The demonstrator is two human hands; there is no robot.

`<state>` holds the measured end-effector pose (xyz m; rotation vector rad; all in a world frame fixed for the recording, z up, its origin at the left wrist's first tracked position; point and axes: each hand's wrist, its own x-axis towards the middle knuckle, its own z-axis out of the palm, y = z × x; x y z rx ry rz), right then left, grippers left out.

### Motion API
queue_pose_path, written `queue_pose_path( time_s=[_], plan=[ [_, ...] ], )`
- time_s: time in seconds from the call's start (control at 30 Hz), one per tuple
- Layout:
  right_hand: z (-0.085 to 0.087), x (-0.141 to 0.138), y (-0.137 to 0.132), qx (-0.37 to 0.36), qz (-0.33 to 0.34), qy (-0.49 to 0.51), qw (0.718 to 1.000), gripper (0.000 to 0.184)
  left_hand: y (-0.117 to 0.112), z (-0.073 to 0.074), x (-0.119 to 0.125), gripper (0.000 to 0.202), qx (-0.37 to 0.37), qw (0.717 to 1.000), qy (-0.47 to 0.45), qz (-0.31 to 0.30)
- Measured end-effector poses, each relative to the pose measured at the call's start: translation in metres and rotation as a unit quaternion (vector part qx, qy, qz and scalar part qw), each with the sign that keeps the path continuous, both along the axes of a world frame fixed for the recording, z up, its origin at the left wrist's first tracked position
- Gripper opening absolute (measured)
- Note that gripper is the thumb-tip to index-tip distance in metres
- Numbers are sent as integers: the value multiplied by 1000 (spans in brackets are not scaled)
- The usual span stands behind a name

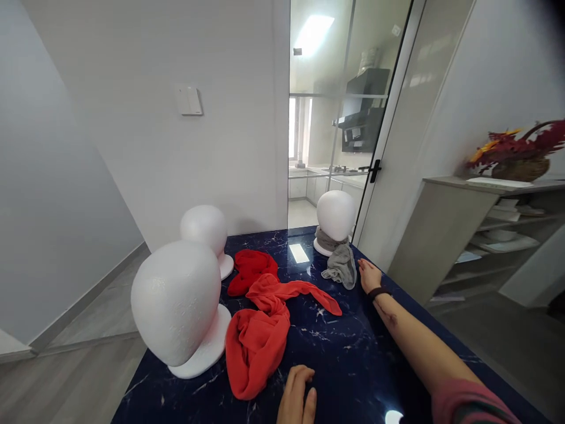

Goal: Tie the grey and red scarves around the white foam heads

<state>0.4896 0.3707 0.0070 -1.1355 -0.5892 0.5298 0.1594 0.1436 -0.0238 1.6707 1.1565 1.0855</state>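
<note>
My left hand [298,396] is low in the view over the table, fingers loosely bent and thumb apart, holding nothing. Just beyond it lies a coral-red scarf [258,347], bunched up with one end trailing right. A darker red cloth [252,270] lies folded behind the scarf. My right hand [369,275], with a dark band at the wrist, reaches to the table's right side, fingers stretched out and empty. Beside it a thin grey scarf [342,265] hangs from the neck of a white foam head [336,215], its loose end lying on the table.
Two more white foam heads, a large near one [176,303] and a smaller one [203,229], stand on the left of the dark blue marbled table [339,353]. A glass door [335,118] is behind. At right is a shelf unit [468,235] with a flower basket [521,168].
</note>
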Motion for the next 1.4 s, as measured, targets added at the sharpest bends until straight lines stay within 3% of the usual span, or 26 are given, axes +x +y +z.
queue_pose_path(
  time_s=[0.2, 0.37, 0.43, 0.57, 0.67, 0.8, 0.93, 1.0, 1.07, 1.17, 1.23, 1.4],
  plan=[
    [-11, -34, -87, -8, 9, 10, 1000, 33, -6, 37, -7, 25, -16, 999, -17, -30],
    [-8, -87, -148, -43, 66, -73, 994, 28, -9, 55, -11, 17, 18, 997, 25, -65],
    [-3, -112, -167, -54, 116, -180, 975, 25, -10, 60, -14, 18, 83, 992, 55, -82],
    [5, -156, -195, -36, 231, -394, 889, 27, -12, 65, -22, 22, 208, 967, 120, -80],
    [6, -172, -206, -20, 271, -450, 851, 28, -12, 63, -28, 24, 249, 956, 155, 7],
    [5, -174, -211, -15, 268, -466, 843, 28, -11, 57, -36, 29, 274, 926, 199, 166],
    [5, -172, -212, -17, 250, -487, 837, 29, -10, 52, -42, 47, 218, 873, 277, 338],
    [4, -172, -214, -18, 249, -501, 829, 28, -8, 50, -46, 58, 166, 857, 298, 386],
    [3, -174, -217, -21, 250, -509, 823, 27, -4, 48, -49, 55, 114, 873, 307, 362],
    [0, -177, -224, -32, 248, -516, 819, 26, 1, 45, -52, 35, 105, 922, 306, 214],
    [0, -180, -229, -32, 238, -526, 816, 28, 3, 44, -50, 29, 133, 937, 299, 124],
    [3, -183, -235, 6, 145, -600, 787, 65, -1, 46, -43, 34, 174, 947, 270, 24]
  ],
)
